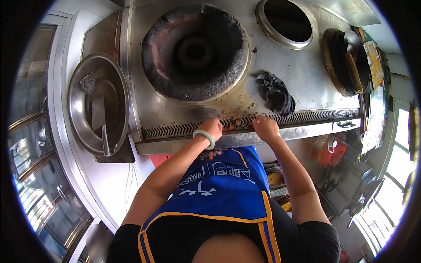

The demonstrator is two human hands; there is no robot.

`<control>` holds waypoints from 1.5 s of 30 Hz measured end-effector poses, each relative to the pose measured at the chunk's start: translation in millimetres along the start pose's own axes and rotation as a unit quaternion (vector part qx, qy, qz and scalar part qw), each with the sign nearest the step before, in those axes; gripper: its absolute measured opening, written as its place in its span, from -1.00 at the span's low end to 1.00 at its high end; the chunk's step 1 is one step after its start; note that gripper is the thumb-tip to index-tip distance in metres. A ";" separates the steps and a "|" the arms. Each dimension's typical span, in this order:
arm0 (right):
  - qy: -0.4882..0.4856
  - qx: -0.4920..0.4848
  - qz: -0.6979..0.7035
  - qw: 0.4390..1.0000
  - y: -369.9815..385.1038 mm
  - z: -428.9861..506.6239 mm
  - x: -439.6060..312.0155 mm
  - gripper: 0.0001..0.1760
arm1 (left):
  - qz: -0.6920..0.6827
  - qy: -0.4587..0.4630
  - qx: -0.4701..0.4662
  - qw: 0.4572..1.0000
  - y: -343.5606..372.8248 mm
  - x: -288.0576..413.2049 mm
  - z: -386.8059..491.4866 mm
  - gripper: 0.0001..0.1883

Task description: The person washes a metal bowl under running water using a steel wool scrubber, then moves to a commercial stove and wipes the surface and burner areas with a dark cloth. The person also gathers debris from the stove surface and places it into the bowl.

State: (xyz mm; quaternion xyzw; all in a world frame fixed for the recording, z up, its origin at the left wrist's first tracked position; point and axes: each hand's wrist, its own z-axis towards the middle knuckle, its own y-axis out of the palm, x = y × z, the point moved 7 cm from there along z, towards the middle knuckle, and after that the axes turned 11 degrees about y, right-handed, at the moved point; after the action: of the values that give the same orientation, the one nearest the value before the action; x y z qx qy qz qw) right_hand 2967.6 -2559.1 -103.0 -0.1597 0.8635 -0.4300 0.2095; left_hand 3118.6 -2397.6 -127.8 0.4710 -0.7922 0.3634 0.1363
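My left hand (212,128), with a pale green bangle (206,138) at the wrist, rests curled over the slotted drain grate (174,131) along the front of a steel wok range (230,108). Farther right along the same strip, my right hand (266,128) is also curled, its fingertips turned down out of sight. Whether either hand grips the grate cannot be seen. Between them lie small brown and orange food scraps (235,124). A crumpled dark cloth (278,93) lies just beyond my right hand.
A sooty burner ring (195,52) stands beyond my hands, with a round steel-rimmed opening (286,23) to its right. At left, a steel basin (74,108) holds a cleaver (98,113) and a scouring pad (88,83). A wok (335,62) and ladle (353,65) sit far right.
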 end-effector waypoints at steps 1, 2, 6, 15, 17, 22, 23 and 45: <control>0.036 -0.016 -0.061 0.997 5.3 -1.6 4.4 -0.63 | -0.007 0.022 -0.013 1.000 3.0 5.2 -0.8 -0.68; -0.002 -0.027 -0.046 0.999 9.2 -3.7 -3.7 -0.63 | -0.010 0.036 -0.015 0.999 4.5 10.3 1.1 -0.67; -0.039 -0.043 0.068 0.996 20.1 -10.0 -32.8 -0.70 | -0.069 0.050 -0.003 0.996 13.1 22.8 14.3 -0.68; -0.132 0.151 0.139 0.970 -41.5 16.3 -14.3 -0.70 | -0.067 0.139 0.196 0.968 -16.4 7.1 18.0 -0.85; -0.141 0.038 0.170 0.975 -28.7 23.3 -15.2 -0.53 | -0.075 0.182 0.200 0.960 -15.4 15.5 18.3 -0.89; -0.257 -0.095 0.091 0.957 -11.1 11.3 -34.3 -0.39 | 0.076 0.227 0.132 0.962 -3.3 31.3 11.7 -0.88; -0.268 -0.093 0.063 0.957 -11.4 10.0 -34.7 -0.40 | 0.125 0.231 0.146 0.954 -4.7 33.1 9.5 -0.89; -0.375 0.027 -0.088 0.922 -2.8 7.7 -65.9 -0.34 | 0.098 0.282 0.278 0.913 -41.9 30.3 3.2 -0.78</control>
State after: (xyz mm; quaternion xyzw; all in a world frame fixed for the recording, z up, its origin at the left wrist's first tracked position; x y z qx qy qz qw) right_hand 3028.5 -2535.9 -90.1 -0.3791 0.6921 -0.3788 0.4836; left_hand 3138.8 -2431.7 -94.4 0.2873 -0.6302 0.6982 0.1813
